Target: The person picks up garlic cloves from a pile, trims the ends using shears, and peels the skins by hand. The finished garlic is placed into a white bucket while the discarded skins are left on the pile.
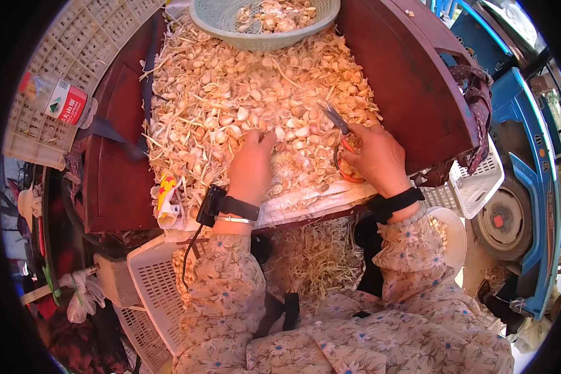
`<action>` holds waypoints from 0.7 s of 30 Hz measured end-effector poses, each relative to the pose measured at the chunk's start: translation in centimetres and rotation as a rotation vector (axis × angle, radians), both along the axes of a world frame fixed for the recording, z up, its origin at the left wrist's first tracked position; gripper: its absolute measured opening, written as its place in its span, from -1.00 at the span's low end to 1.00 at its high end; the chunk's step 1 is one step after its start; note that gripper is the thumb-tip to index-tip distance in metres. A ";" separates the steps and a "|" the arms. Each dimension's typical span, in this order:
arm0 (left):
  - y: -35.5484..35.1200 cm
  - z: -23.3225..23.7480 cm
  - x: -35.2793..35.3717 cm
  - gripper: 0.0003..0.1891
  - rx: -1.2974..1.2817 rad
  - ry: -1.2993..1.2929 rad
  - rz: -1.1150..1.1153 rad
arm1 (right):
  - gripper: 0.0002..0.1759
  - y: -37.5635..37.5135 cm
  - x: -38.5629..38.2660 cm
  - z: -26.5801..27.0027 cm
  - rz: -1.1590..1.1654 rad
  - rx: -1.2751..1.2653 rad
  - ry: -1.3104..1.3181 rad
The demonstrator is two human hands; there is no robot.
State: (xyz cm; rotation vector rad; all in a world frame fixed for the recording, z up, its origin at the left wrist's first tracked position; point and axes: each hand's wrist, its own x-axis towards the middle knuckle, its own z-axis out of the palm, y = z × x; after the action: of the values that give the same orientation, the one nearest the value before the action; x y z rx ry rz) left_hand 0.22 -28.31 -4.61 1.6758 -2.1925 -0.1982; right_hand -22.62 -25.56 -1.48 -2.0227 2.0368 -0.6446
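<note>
A thick layer of garlic cloves (218, 118), mixed with dry stems and skins, covers the work surface in front of me. My right hand (379, 159) is closed around the orange handles of a pair of scissors (336, 118). Their blades point up and left over the garlic, slightly apart. Low over the pile, my left hand (250, 163) has its fingers curled together at the cloves; whatever lies between the fingertips is hidden. Both wrists carry black bands.
A grey-green basket (262, 41) with garlic stands at the far edge. Dark red panels (411, 81) flank the pile. A plastic bottle (68, 103) lies by a white crate (87, 43) at left. Below are a white crate (153, 280) and a bowl (455, 237); a blue vehicle (530, 156) stands right.
</note>
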 end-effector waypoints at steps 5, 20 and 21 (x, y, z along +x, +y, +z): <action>0.0 0.4 -0.5 -0.79 0.049 -0.062 0.010 | -0.71 -0.6 1.5 0.2 0.049 -0.299 -0.042; 1.6 1.5 -0.3 -0.78 0.321 0.774 0.096 | -0.85 -6.2 5.8 -2.1 0.317 -0.195 -0.076; 1.8 2.1 -0.1 -0.79 0.443 0.871 0.141 | -0.87 -6.5 6.0 -2.4 0.305 -0.171 -0.070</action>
State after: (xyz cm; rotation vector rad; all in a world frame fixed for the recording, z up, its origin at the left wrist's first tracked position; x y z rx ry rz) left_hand 0.11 -26.55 -2.56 1.5075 -1.4192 -1.1905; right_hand -16.63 -32.04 -3.87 -2.3057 1.6350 -0.8345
